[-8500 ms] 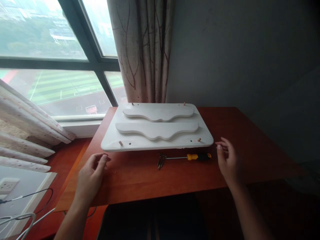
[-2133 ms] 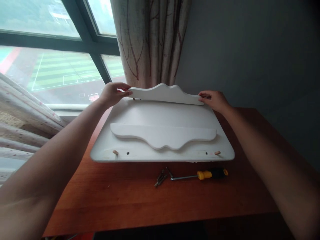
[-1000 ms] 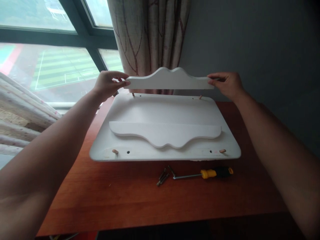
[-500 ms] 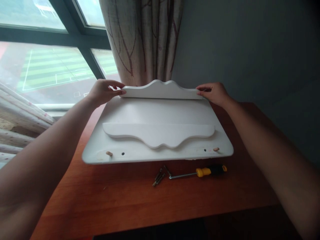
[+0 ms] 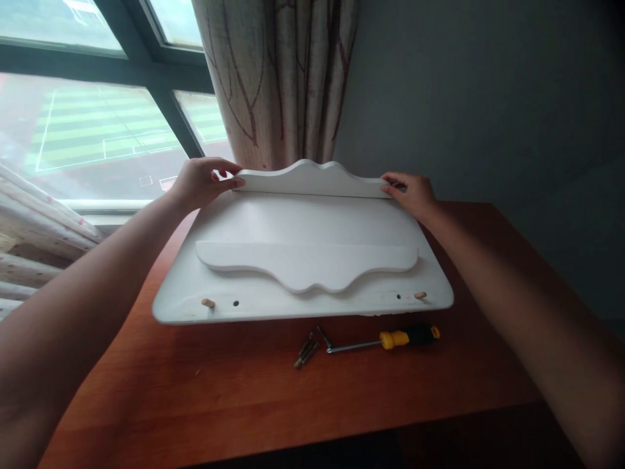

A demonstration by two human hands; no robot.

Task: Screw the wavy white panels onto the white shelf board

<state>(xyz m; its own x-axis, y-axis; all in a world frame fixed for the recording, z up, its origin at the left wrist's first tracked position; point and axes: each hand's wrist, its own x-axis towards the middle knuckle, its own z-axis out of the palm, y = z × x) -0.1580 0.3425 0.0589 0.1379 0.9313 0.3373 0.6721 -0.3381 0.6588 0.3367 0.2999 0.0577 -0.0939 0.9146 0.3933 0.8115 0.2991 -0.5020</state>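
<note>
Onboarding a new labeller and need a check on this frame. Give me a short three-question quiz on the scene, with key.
1. True or false: the left hand and right hand hold the upright wavy panel, one at each end, at the far edge of the white board.
2. Where does the screwdriver lie? A) on the white board B) on the table, in front of the board C) in the right hand
3. How many wooden dowels stick up along the board's near edge?
Key: 1 true; 2 B; 3 two.
</note>
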